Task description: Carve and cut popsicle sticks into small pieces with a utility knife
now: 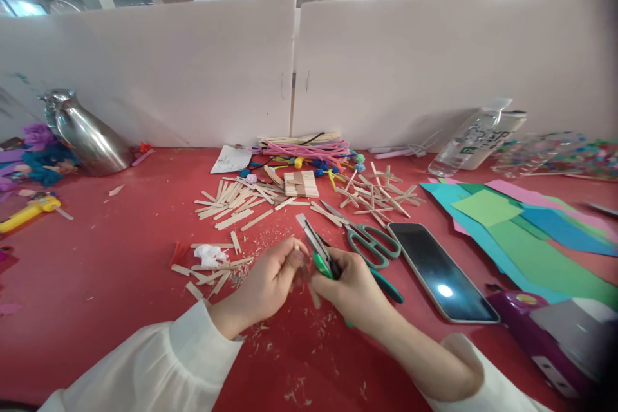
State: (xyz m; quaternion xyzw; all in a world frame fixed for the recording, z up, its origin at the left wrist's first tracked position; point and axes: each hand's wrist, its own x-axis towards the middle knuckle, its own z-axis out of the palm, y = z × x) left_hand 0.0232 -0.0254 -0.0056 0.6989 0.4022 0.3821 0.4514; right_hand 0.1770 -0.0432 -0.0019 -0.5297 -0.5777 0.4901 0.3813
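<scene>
My right hand (355,290) is closed round a green utility knife (316,251) whose blade points up and away from me. My left hand (273,280) pinches a small wooden stick piece (315,298) right beside the knife. Both hands meet above the red table (111,257), over scattered wood shavings (270,328). Green-handled scissors (369,238) lie just beyond my right hand, and a dark smartphone (441,270) lies to their right.
Several loose wooden craft sticks (236,203) and a glued stick panel (300,183) lie mid-table, with pipe cleaners (309,149) behind. Coloured paper sheets (526,232) spread at the right, near a clear bottle (466,141). A steel jug (84,135) stands at left, a purple device (545,331) at lower right.
</scene>
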